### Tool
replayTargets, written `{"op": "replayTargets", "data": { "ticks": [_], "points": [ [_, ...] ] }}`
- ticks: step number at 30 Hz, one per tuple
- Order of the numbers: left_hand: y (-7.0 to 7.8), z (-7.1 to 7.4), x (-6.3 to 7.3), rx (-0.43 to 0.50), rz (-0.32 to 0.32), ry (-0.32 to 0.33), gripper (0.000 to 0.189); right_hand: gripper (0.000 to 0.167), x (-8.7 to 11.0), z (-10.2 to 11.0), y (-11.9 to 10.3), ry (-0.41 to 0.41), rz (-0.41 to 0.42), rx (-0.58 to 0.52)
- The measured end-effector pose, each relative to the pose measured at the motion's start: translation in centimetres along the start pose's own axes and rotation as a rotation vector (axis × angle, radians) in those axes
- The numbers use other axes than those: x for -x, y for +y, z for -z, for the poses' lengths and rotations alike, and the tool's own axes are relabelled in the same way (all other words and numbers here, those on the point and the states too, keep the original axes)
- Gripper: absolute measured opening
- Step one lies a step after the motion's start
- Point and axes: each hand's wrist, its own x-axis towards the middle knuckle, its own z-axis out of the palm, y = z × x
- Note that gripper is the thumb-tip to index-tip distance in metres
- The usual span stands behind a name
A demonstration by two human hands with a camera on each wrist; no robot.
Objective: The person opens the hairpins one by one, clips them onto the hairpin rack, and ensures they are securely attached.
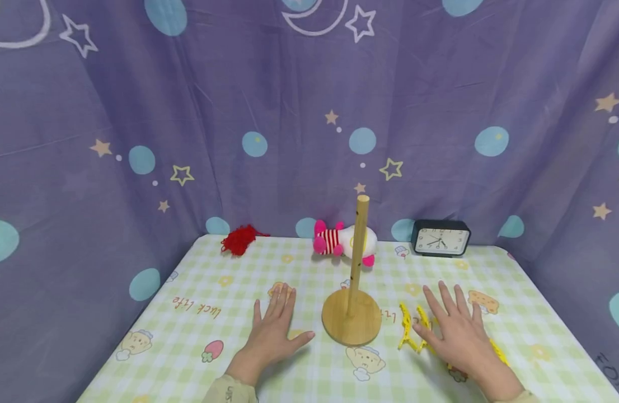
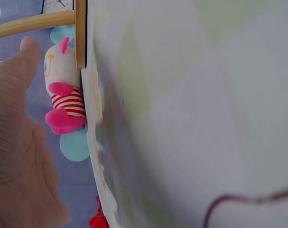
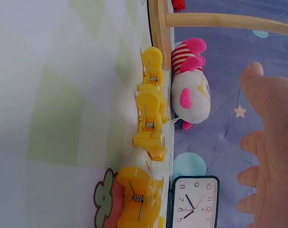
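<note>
My left hand (image 1: 270, 337) is spread palm down over the table, left of a wooden stand, and holds nothing. The stand has a round base (image 1: 340, 324) and an upright post (image 1: 359, 246). On the stand's other side my right hand (image 1: 460, 340) is spread too, with no object in its fingers. Several yellow spring clips (image 1: 406, 327) lie under and beside it, partly hidden by the hand. Their metal springs show in the right wrist view, where the nearest yellow clip (image 3: 134, 192) overlaps a printed strawberry on the cloth.
Behind the stand lies a plush toy (image 1: 331, 242) with a striped body. A tangle of red string (image 1: 239, 240) is at the back left, and a black-framed clock (image 1: 440, 239) stands at the back right. A purple curtain (image 1: 299, 84) hangs behind the checked tablecloth (image 1: 173, 347).
</note>
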Motion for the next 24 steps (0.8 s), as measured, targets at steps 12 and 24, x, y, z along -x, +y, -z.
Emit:
{"op": "replayTargets", "data": {
  "ticks": [12,24],
  "points": [
    [0.4,-0.5,-0.2,0.028,-0.042,-0.016,0.099,0.084,1.5,0.1,1.4,-0.040,-0.047,-0.006],
    [2.7,-1.3,-1.8,0.161,-0.101,-0.179,0.104,0.085,3.6,0.8,5.7,-0.168,-0.099,0.028]
  ]
}}
